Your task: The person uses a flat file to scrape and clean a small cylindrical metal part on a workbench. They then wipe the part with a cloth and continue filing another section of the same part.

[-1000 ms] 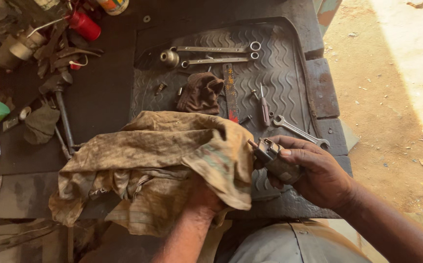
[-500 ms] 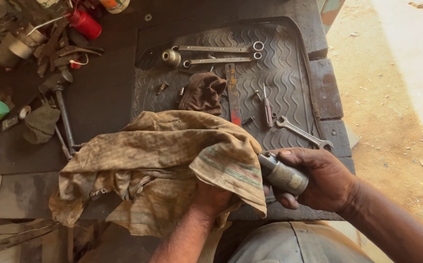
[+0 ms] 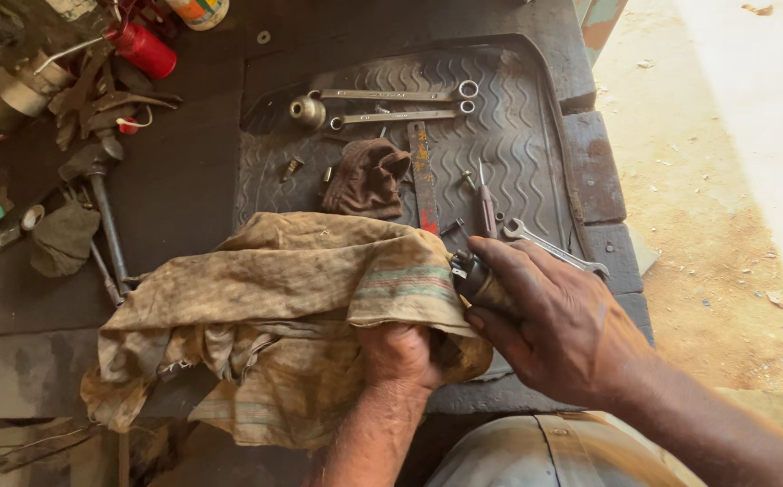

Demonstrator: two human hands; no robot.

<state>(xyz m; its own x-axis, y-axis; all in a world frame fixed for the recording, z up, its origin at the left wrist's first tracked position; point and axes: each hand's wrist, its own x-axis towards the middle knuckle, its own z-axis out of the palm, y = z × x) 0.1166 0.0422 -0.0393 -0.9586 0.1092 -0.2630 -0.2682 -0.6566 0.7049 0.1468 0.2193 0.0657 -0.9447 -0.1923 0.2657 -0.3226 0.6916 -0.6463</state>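
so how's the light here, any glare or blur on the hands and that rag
Head view: the sandy ground at right is glaringly bright in sunlight; the ribbed black rubber mat lies in even shade. The stained tan cloth, left hand and right hand look sharp; frame corners bend slightly.

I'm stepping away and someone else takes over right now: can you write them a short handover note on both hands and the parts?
Left hand: gripping the dirty cloth from beneath, bunched beside the part.
Right hand: closed on a small dark metal cylinder part, its end against the cloth.
Spanners, a screwdriver and a brown rag lie on the ribbed rubber mat.
Done: part picked up, cloth in hand.
Left: how clean the part is cannot be told.
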